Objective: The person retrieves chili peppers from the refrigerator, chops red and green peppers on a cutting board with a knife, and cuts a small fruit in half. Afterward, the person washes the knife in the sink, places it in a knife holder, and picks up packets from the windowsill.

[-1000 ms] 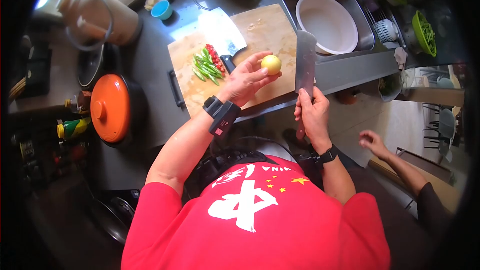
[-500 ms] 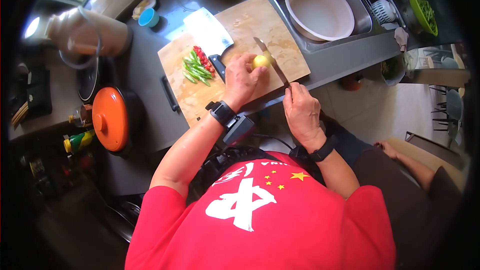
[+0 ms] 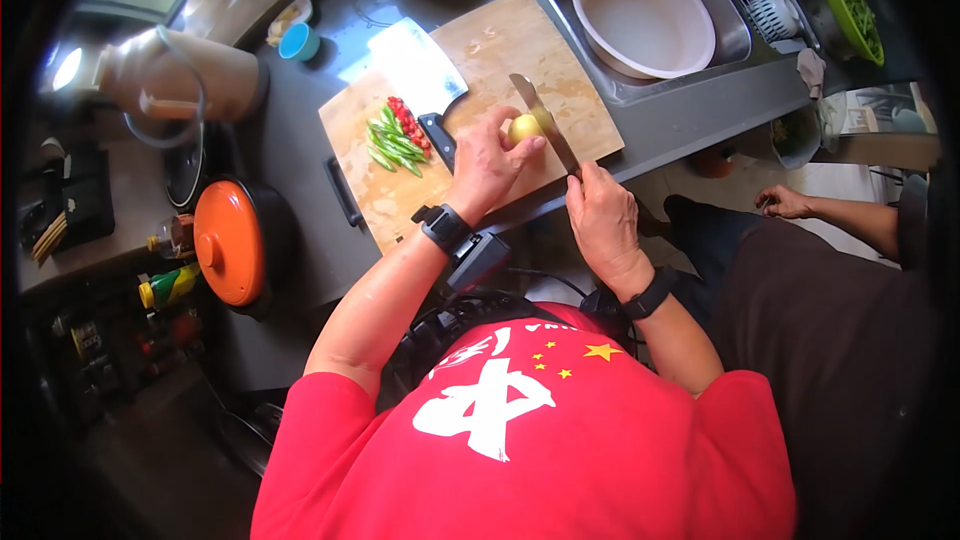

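Note:
My left hand [image 3: 488, 162] is closed round a round yellow vegetable [image 3: 523, 128] on the wooden cutting board [image 3: 500, 35]. My right hand [image 3: 602, 215] grips the handle of a knife [image 3: 545, 120], whose narrow-looking blade stands over the board against or just beside the vegetable's right side. Whether the edge touches it is hard to tell. Left of my left hand, a cleaver [image 3: 418, 65] with a black handle lies on the board. Beside it are sliced green peppers [image 3: 393, 145] and chopped red peppers [image 3: 408, 121].
A white basin [image 3: 643, 17] sits in the sink. An orange-lidded pot [image 3: 229, 242] and a large jug [image 3: 185, 78] stand at the left. A small blue bowl [image 3: 299, 42] is behind the board. At the right another person's hand [image 3: 783, 202] and dark clothing show.
The knife has come down from upright beside the board to the vegetable. My left hand has lowered the vegetable onto the board and turned over. The other person has moved closer.

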